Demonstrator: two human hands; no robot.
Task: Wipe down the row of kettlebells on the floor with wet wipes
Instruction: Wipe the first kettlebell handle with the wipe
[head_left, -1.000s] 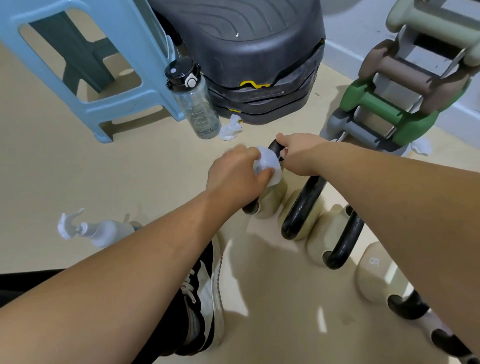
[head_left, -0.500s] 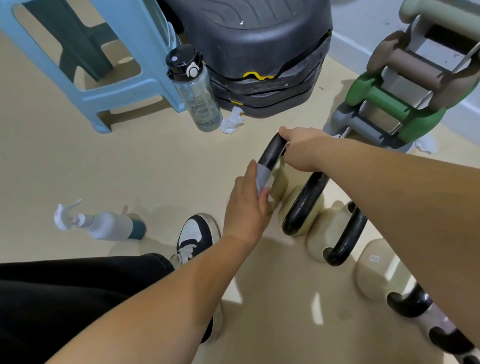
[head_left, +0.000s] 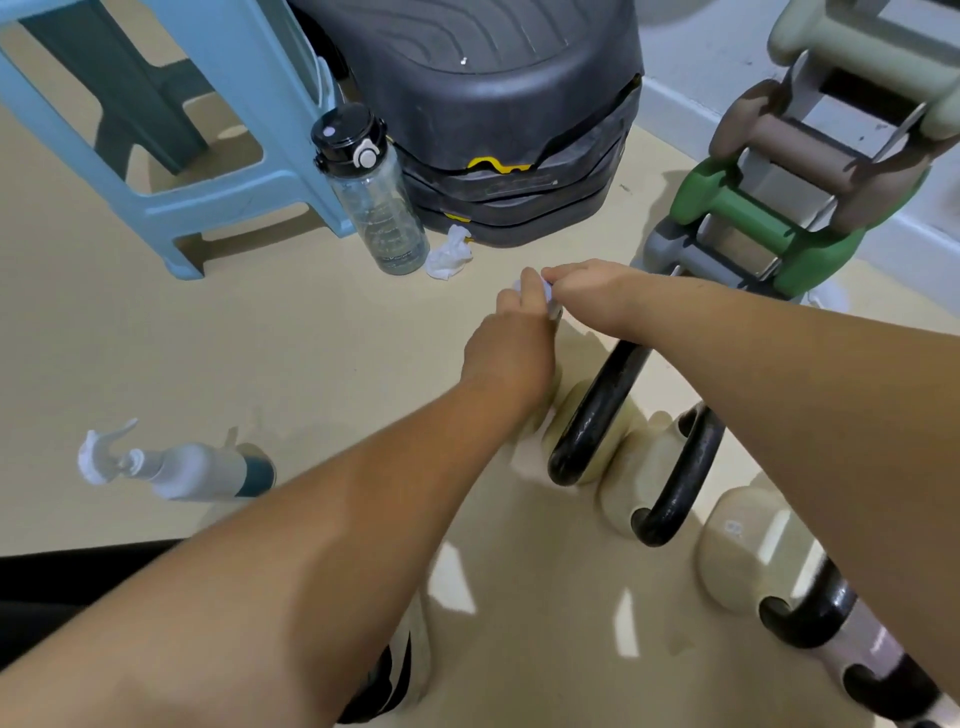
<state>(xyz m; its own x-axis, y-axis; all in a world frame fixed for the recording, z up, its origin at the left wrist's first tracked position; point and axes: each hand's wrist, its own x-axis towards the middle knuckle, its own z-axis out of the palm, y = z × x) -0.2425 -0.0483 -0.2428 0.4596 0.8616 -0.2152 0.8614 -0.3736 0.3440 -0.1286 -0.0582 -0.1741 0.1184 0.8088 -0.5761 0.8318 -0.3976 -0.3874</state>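
The left hand (head_left: 511, 343) has slid its white wet wipe (head_left: 545, 293) up the far black kettlebell handle (head_left: 555, 312), fingers closed; right hand (head_left: 592, 301) grips the top; nearer kettlebells (head_left: 649, 467) seem left to wipe

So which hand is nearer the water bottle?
Left. The left hand lies right of and below the water bottle; the right hand is farther right again.

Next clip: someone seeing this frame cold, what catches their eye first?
Two bare forearms converge at centre, where the left hand presses a white wet wipe onto a black kettlebell handle that the right hand steadies. A row of cream kettlebells with black handles runs toward the lower right. Behind stand a clear water bottle with a black lid and a pale blue plastic stool.
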